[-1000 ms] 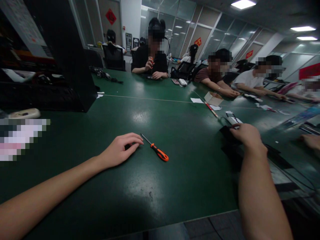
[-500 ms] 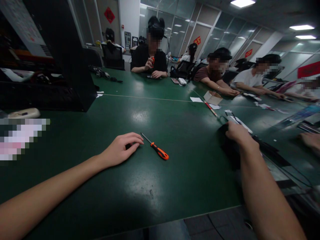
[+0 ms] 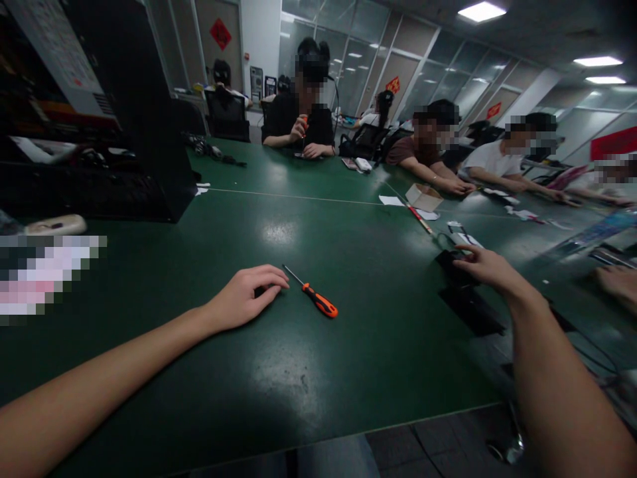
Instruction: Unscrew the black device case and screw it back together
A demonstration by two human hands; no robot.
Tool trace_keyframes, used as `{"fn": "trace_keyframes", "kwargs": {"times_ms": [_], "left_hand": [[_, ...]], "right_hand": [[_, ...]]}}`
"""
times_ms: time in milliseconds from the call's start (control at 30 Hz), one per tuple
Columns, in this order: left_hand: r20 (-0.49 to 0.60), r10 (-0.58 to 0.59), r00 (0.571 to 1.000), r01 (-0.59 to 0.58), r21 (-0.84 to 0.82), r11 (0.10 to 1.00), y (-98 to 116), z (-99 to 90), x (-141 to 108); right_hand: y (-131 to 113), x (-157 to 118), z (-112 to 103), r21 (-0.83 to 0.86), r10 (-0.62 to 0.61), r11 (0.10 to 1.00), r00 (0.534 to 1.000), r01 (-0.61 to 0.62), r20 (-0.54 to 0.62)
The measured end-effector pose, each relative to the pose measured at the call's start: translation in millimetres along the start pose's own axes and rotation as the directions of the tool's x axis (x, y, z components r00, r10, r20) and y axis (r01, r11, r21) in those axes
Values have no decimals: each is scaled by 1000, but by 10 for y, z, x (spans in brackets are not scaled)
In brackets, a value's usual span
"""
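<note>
My left hand rests on the green table, fingers loosely curved and apart, holding nothing. Just right of its fingertips lies a screwdriver with an orange and black handle, its thin shaft pointing up and left towards the hand. Out to the right, my right hand is over a small black object; its thumb and forefinger are apart. Whether the fingertips touch that object is hard to see. A flat black piece lies just in front, below the hand.
A large black case stands at the left. Beyond my right hand are a small open box, white paper and a red and white stick. Cables lie at the right. Several people sit around the table; one across holds an orange-handled tool.
My right hand has shifted right and its fingers have come apart, leaving more of the black things beneath it in sight. My left hand and the screwdriver stay in place.
</note>
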State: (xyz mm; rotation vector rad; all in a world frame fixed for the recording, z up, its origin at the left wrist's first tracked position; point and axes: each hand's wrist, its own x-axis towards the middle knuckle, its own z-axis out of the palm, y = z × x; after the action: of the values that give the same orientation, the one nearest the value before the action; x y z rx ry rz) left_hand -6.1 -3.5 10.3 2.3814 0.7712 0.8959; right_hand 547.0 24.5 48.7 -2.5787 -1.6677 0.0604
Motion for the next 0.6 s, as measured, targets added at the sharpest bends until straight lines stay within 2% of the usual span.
{"fn": "trace_keyframes", "kwargs": {"times_ms": [100, 233, 433, 533, 600], "left_hand": [[-4, 2, 1000, -2, -4, 1000, 11, 2, 5], [-8, 3, 1000, -3, 0, 1000, 20, 9, 10], [-6, 18, 1000, -19, -8, 1000, 3, 27, -1], [5, 15, 1000, -15, -8, 1000, 14, 31, -3], [8, 9, 1000, -9, -17, 1000, 36, 24, -5]], "right_hand": [[25, -117, -61, 63, -6, 998, 999, 3, 47], [96, -487, -87, 94, -8, 996, 1000, 8, -7], [191, -1107, 202, 80, -51, 995, 998, 53, -33], [114, -1302, 213, 72, -91, 993, 995, 94, -39], [-66, -1479, 131, 121, -192, 974, 981, 191, -4]]}}
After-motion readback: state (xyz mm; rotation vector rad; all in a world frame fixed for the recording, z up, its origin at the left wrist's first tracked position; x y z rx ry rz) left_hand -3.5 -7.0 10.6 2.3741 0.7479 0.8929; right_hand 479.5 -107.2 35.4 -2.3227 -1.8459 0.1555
